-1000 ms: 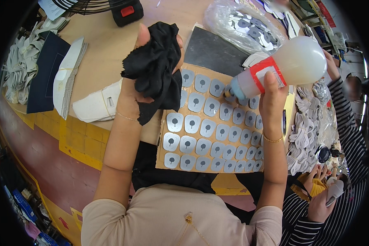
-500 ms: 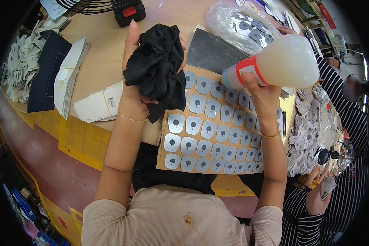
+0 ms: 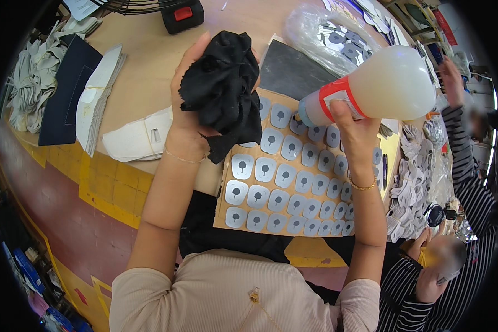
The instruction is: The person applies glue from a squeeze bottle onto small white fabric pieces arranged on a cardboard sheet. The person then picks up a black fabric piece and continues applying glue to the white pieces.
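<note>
My left hand [image 3: 183, 130] is closed around a bunched black cloth [image 3: 221, 83], raised over the work table. In my right hand [image 3: 355, 133] is a translucent plastic bottle [image 3: 393, 83] with a red-banded label and a pale milky content. The bottle is tilted, its capped narrow end pointing down and left toward the cloth but apart from it. Beneath both hands lies a cardboard sheet [image 3: 252, 180] with rows of grey rounded patches, each with a dark tree shape. My right forearm and the cloth hide some patches.
Stacked white pieces [image 3: 97, 99], a dark blue panel [image 3: 69, 91] and grey bundles [image 3: 36, 88] lie left. A black sheet [image 3: 293, 69] and clear bag [image 3: 310, 33] lie beyond the cardboard. On the right are grey strips [image 3: 412, 193] and a co-worker's striped sleeves [image 3: 467, 160].
The black cloth and my left hand have shifted slightly right. The bottle stays tilted in my right hand. At right, a co-worker's hand has moved away from beside the clear bag and is raised.
</note>
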A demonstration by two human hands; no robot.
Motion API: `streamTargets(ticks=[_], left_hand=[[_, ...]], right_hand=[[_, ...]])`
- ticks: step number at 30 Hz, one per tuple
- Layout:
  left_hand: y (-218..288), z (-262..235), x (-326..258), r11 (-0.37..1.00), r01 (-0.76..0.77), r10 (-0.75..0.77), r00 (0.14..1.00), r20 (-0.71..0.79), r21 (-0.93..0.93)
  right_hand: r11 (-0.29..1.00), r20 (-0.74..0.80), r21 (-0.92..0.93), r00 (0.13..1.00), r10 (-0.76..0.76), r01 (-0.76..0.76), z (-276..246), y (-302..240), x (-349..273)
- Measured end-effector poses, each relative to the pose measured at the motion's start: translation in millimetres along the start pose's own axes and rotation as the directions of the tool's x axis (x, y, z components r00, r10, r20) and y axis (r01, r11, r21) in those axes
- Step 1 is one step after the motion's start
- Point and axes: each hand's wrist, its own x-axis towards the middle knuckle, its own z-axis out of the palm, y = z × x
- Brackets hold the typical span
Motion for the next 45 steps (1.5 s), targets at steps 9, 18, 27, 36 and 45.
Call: streamTargets(ticks=[9, 18, 27, 36, 45], left_hand=[[-12.1, 19.1, 1.4, 0.933, -0.116, 0.239, 0.907, -0.346, 0.341], [0.5, -11.1, -2.6, 0.987, -0.076, 0.092, 0.99, -0.111, 0.143], [-8.2, 1.9, -2.6, 0.98, -0.137, 0.169, 0.956, -0.24, 0.143], [-6.4, -3.4, -2.6, 0.972, -0.134, 0.184, 0.944, -0.274, 0.191], [-3.4, -4.4, -3.5, 0.973, -0.097, 0.141, 0.968, -0.208, 0.207]], right_hand=[[0.985, -0.034, 0.161, 0.997, 0.065, -0.059, -5.1, 13.7, -2.5], [1.0, -0.083, -0.017, 0.997, 0.001, -0.003, -13.2, 6.3, -14.8], [0.968, 0.095, -0.218, 0.99, -0.109, 0.127, -8.1, 0.5, -19.3], [0.993, -0.031, 0.111, 0.999, 0.036, -0.033, -25.2, -8.0, -15.8], [1.0, 0.07, -0.008, 0.997, -0.028, 0.028, -5.3, 5.6, -28.9]])
